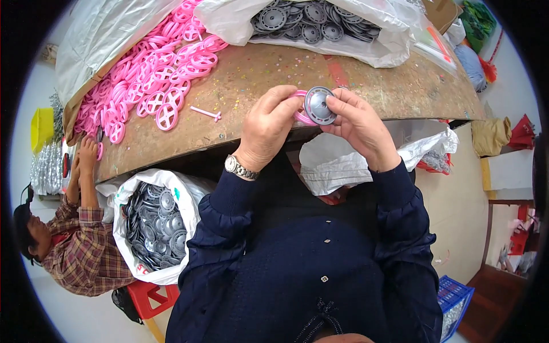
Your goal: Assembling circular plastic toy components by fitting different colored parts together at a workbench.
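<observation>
Co-worker (80, 251): one, in plaid, well left of the fingers, hands at the tabletop (240, 74) edge.
Pink rings (166, 116): large heap, left of the fingers.
White sack (192, 200): filled with grey discs (160, 220), lower left of them.
Pink stick (205, 113): one, loose, near the left fingers.
Left hand (264, 128): fingers narrow, pinching a pink ring (303, 119).
Grey disc (315, 106): one, overlapping the ring's right side; contact unclear.
Right hand (363, 123): fingers closed around the disc's right edge.
Blue crate (456, 303): well below right of the fingers.
</observation>
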`<act>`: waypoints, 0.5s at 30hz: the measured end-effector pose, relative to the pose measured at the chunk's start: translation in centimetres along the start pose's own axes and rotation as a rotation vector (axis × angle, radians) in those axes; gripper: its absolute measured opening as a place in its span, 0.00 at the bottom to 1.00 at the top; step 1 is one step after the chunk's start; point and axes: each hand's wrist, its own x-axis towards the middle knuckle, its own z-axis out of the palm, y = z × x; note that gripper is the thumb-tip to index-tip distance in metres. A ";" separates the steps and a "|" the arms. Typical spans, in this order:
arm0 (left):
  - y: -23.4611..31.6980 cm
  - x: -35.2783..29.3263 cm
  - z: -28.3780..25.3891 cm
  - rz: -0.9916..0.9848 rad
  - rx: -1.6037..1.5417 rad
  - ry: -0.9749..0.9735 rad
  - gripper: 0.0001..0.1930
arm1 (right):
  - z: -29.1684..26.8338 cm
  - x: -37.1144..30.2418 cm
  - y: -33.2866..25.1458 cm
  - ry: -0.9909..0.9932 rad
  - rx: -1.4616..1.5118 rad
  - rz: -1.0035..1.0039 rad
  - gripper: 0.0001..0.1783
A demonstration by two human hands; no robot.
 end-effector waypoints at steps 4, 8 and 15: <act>0.3 -0.4 0.6 -0.124 -0.097 0.007 0.21 | 0.2 0.2 0.7 0.022 -0.042 -0.069 0.08; 2.0 -0.5 0.1 -0.765 -0.850 -0.171 0.26 | 0.7 0.3 0.9 0.102 -0.139 -0.172 0.07; 3.1 -0.7 -0.1 -0.938 -1.142 -0.181 0.23 | 0.7 -0.1 1.8 0.154 -0.382 -0.414 0.08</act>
